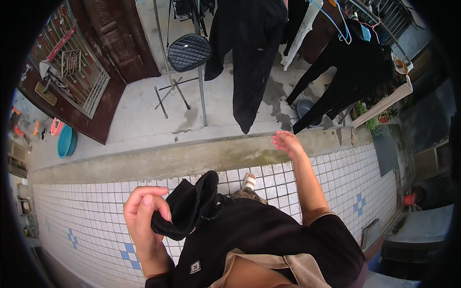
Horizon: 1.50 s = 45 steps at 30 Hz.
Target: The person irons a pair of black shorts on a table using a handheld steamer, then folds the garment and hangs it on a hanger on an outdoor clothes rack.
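My left hand is closed at the lower left, fingers curled over the edge of a bunched black garment. The cloth hangs folded beside my dark shirt, and a band-like edge shows on it. Its full shape is hidden in the folds. My right hand reaches forward with the fingers stretched out and nothing in them. It appears a little below the black trousers hanging ahead and left of the legs of another dark pair; I cannot tell whether it touches either.
A quilted black bag hangs from a metal stand. Blue hangers are at the upper right. A grey basin sits on the raised concrete ledge, above white floor tiles. Left are a teal basin and an open brown door.
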Motion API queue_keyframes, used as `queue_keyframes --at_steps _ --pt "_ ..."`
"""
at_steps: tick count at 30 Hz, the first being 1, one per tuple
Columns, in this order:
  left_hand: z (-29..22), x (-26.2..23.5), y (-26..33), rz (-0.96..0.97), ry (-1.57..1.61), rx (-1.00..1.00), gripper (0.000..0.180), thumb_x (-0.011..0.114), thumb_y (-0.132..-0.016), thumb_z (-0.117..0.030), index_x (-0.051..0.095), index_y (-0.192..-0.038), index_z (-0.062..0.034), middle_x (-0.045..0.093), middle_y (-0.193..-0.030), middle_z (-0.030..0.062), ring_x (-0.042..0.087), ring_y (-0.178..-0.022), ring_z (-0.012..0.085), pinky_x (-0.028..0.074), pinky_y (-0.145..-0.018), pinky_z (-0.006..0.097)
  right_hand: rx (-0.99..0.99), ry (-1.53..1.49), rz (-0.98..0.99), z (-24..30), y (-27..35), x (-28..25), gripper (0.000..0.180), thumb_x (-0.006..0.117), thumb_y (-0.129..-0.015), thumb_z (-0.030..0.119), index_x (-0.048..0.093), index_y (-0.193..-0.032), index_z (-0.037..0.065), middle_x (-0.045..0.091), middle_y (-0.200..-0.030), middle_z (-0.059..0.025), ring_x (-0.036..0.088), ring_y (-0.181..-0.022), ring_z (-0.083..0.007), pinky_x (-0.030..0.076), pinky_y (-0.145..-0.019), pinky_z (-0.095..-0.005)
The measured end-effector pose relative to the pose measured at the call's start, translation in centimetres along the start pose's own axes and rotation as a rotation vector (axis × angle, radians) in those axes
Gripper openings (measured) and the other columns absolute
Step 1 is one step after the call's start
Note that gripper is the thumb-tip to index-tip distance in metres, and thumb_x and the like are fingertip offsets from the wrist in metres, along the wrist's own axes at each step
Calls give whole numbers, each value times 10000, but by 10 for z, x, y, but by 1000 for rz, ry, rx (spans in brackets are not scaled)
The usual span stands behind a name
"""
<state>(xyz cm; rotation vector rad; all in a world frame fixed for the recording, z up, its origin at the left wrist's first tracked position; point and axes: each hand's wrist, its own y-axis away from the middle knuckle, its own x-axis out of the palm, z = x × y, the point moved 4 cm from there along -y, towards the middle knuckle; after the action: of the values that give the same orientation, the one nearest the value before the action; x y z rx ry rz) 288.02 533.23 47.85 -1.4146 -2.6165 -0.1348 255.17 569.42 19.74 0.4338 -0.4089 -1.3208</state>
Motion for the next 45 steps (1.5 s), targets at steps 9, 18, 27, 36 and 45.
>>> queue_keyframes --at_steps 9,18,27,36,45 --pt "-31 -4 20 -60 61 90 298 576 -962 -250 658 -916 33 585 -609 60 533 -543 116 439 -560 257 -138 278 218 51 59 73 330 654 -972 330 615 -1188 83 693 -1117 -71 654 -945 -154 528 -824 -303" --pt "-30 4 19 140 84 134 266 583 -983 -196 680 -973 52 646 -726 79 588 -619 125 470 -603 265 -841 566 1128 125 279 238 536 817 -826 239 613 -1280 40 682 -1151 -76 642 -1003 -244 502 -914 -382" --pt "-27 -1 24 9 74 173 275 578 -979 -216 669 -936 39 610 -676 68 572 -598 125 456 -589 255 -1061 935 1008 85 260 237 251 719 -874 139 666 -1112 81 671 -1013 -73 632 -949 -276 484 -877 -408" --pt "-35 22 37 -261 97 438 354 405 -1040 -293 549 -897 -3 447 -622 53 409 -458 110 377 -422 221 -875 769 975 87 253 204 212 691 -860 119 614 -1049 61 658 -982 -109 661 -873 -324 526 -740 -404" --pt "-25 117 54 -195 187 582 376 323 -1083 -269 558 -940 -13 432 -676 50 358 -416 116 321 -368 228 -1031 783 711 99 225 93 207 642 -885 149 595 -1077 88 641 -936 -103 649 -830 -344 524 -734 -450"
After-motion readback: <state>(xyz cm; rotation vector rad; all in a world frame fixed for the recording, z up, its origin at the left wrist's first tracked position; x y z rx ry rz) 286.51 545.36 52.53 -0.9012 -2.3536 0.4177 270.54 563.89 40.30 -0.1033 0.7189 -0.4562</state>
